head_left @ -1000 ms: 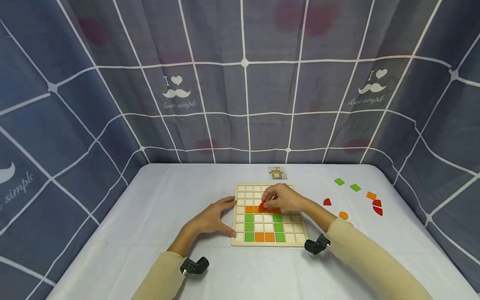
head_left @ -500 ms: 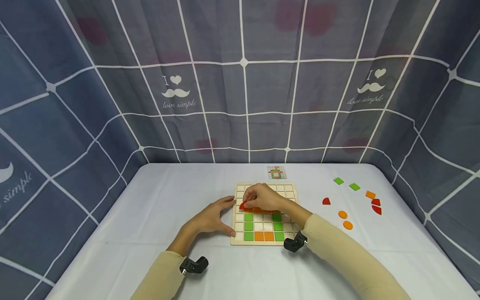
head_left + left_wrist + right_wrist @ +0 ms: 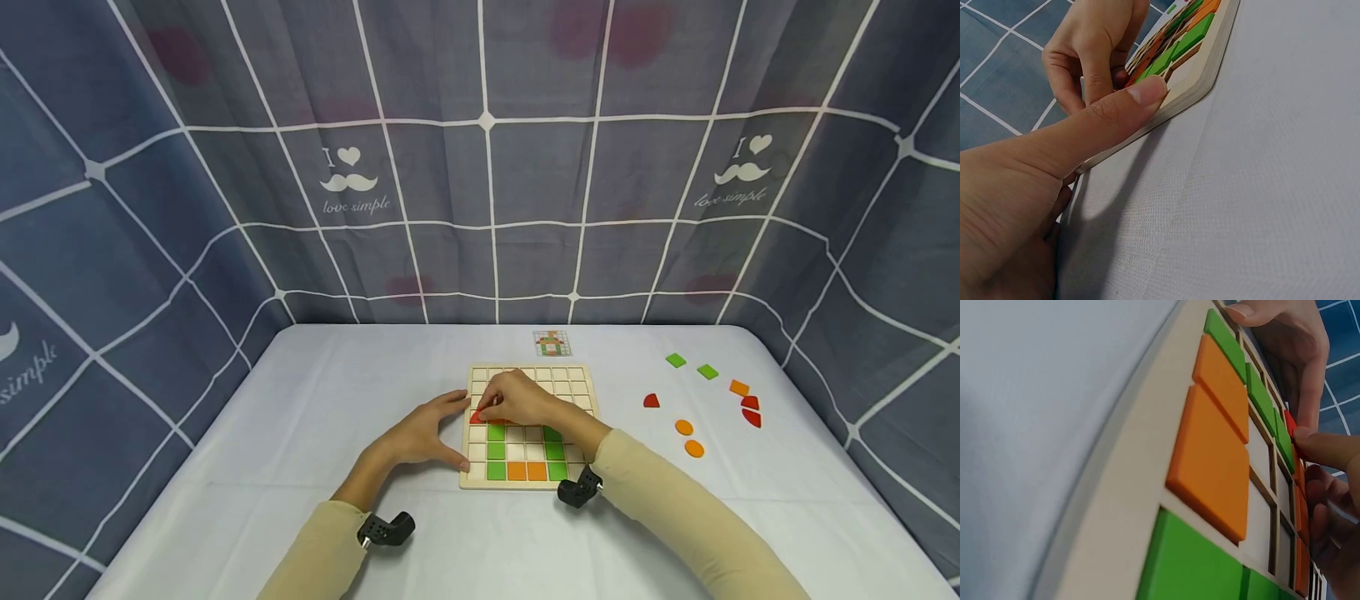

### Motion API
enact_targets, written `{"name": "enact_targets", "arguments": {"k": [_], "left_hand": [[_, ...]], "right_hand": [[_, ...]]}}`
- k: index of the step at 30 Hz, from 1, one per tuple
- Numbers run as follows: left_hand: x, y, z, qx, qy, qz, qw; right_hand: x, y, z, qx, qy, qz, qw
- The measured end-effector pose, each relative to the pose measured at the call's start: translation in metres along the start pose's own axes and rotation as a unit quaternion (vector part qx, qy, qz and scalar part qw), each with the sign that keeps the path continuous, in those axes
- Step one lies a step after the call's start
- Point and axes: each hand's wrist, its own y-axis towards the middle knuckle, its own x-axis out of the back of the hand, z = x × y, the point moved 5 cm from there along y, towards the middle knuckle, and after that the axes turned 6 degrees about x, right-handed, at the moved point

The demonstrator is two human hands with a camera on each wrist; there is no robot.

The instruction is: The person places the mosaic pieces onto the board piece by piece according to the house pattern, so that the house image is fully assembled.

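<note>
A square wooden grid board (image 3: 477, 471) lies flat, with green square tiles (image 3: 496, 451) and orange square tiles (image 3: 527, 472) set in some of its cells. Over the board's left side, my right hand (image 3: 517, 398) pinches a small red rounded piece (image 3: 476, 417) between thumb and fingers, right at a cell left of the orange row. In the right wrist view, the red piece (image 3: 1290, 422) shows under a fingertip beside the green tiles. My left hand (image 3: 423, 433) spreads along the board's left edge; in the left wrist view its straight thumb (image 3: 1110, 119) rests on the rim.
Right of the board lie loose pieces: green diamonds (image 3: 676, 360), orange discs (image 3: 684, 427), an orange square (image 3: 739, 388) and red rounded pieces (image 3: 651, 401). A small pattern card (image 3: 552, 343) lies behind the board. A checked curtain (image 3: 532, 183) surrounds the white tabletop (image 3: 337, 367).
My right hand has moved left across the board with the red piece, from above the orange row to its left end. The left hand has stayed at the board's edge.
</note>
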Motion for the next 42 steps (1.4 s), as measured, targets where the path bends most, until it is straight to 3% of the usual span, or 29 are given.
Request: {"name": "enact_targets", "arguments": {"k": [5, 12, 19, 28, 33, 42], "left_hand": [[0.000, 0.000, 0.000, 0.010, 0.001, -0.002, 1.0000], [0.000, 0.000, -0.001, 0.020, 0.001, 0.000, 0.9998], [-0.001, 0.001, 0.000, 0.013, 0.005, -0.002, 0.9999], [-0.002, 0.001, -0.001, 0.005, 0.001, -0.008, 1.0000], [-0.003, 0.001, 0.000, 0.017, -0.001, -0.007, 0.9998], [-0.003, 0.001, 0.000, 0.024, -0.004, -0.010, 0.9997]], "right_hand": [[0.001, 0.000, 0.001, 0.004, -0.019, 0.004, 0.9998], [0.009, -0.009, -0.001, -0.006, 0.024, 0.000, 0.9997], [0.032, -0.029, -0.008, -0.025, 0.048, -0.010, 0.9985], [0.066, -0.069, -0.025, -0.050, 0.034, -0.030, 0.9977], [0.086, -0.096, -0.037, -0.069, 0.009, -0.028, 0.9972], [0.130, -0.155, -0.064, -0.158, -0.014, -0.028, 0.9869]]}}
